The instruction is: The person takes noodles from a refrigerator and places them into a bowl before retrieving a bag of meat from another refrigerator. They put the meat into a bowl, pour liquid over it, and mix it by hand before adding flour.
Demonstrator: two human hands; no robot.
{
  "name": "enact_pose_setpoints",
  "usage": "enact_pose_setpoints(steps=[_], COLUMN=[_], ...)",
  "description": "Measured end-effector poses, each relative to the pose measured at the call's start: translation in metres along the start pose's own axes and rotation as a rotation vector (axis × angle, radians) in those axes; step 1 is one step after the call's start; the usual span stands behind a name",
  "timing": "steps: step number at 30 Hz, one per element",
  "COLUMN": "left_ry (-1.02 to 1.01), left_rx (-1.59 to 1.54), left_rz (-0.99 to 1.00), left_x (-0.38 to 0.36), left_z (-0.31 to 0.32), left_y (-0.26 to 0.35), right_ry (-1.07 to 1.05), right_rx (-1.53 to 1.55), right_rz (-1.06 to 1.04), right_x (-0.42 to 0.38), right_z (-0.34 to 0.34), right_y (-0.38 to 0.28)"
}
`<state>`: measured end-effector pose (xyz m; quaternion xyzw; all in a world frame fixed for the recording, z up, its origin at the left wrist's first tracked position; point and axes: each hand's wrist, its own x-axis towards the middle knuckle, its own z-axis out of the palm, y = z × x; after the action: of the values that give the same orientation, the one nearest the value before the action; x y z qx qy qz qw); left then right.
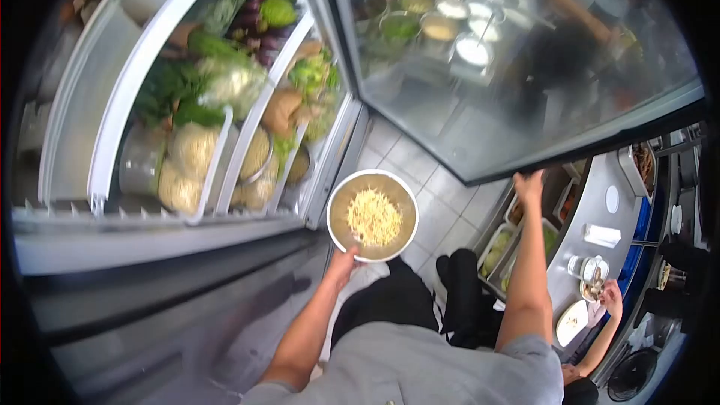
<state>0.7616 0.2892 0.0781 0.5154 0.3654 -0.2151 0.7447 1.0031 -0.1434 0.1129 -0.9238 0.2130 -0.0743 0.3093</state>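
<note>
My left hand (pixel 343 266) grips the near rim of a metal bowl (pixel 337 206), thumb over the edge. Inside the bowl lies a heap of pale yellow shredded food (pixel 374 217). My right arm reaches forward, and my right hand (pixel 529 186) is closed on the dark-framed edge of a glass fridge door (pixel 457 146); its fingertips are partly hidden by the frame. The door stands swung out from the fridge. On the left, the fridge shelves (pixel 247 139) hold leafy greens, eggplants (pixel 247 19), a cauliflower (pixel 234 84) and bagged pale food (pixel 193 151).
To the right runs a steel counter (pixel 581 206) with a plate (pixel 572 322) and a clear container (pixel 585 266). A co-worker's hand (pixel 611 298) is over a small bowl there. Vegetable trays (pixel 495 251) sit below the door's edge. The floor is tiled (pixel 420 157).
</note>
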Motion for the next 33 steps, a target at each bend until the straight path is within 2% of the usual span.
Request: enact_pose_setpoints(steps=[1,2,3,5,8,11,13,14,16,18,20,23,25,29,33], left_ry=[0.003,0.046,0.048,0.043,0.058,0.081,0.085,0.095,0.037,0.005,0.007,-0.006,-0.033,-0.108,-0.196], left_rx=[0.008,0.014,0.023,0.033,0.04,0.038,0.03,0.037,0.068,0.095,0.154,0.211,0.239,0.34,0.646], left_rz=[0.002,-0.008,-0.01,-0.02,-0.037,-0.04,-0.02,-0.016,-0.044,-0.04,0.001,-0.017,-0.022,-0.005,-0.036], left_x=[-0.015,-0.018,-0.026,-0.047,-0.077,-0.108,-0.142,-0.148,-0.156,-0.168,-0.184,-0.206,-0.216,-0.234,-0.21], left_z=[0.001,-0.008,-0.015,-0.023,-0.033,-0.048,-0.049,-0.059,-0.084,-0.102,-0.111,-0.125,-0.131,-0.129,-0.131], left_y=[0.009,-0.004,-0.009,-0.022,-0.049,-0.093,-0.106,-0.125,-0.16,-0.188,-0.199,-0.217,-0.212,-0.172,-0.141], right_ry=[-0.174,-0.166,-0.329,-0.38,-0.404,-0.309,-0.294,-0.37,-0.467,-0.514,-0.498,-0.896,-1.051,-1.294,-0.976], right_rx=[-0.119,0.056,0.388,0.351,0.256,0.168,0.142,0.156,0.315,0.428,0.307,0.224,0.192,0.404,0.65], right_rz=[0.074,-0.134,-0.147,-0.037,-0.105,-0.072,-0.16,-0.048,0.03,-0.073,-0.287,-0.093,-0.053,0.239,0.303], right_x=[0.016,0.058,0.056,0.039,0.023,-0.024,-0.038,-0.067,-0.128,-0.199,-0.251,-0.371,-0.43,-0.505,-0.55], right_z=[-0.009,0.027,0.016,-0.006,-0.013,-0.012,0.019,0.016,0.019,0.014,0.043,0.018,0.015,-0.015,0.006], right_y=[0.003,0.078,0.066,0.04,0.025,0.019,0.057,0.047,0.035,0.021,0.046,0.026,0.036,0.033,0.066])
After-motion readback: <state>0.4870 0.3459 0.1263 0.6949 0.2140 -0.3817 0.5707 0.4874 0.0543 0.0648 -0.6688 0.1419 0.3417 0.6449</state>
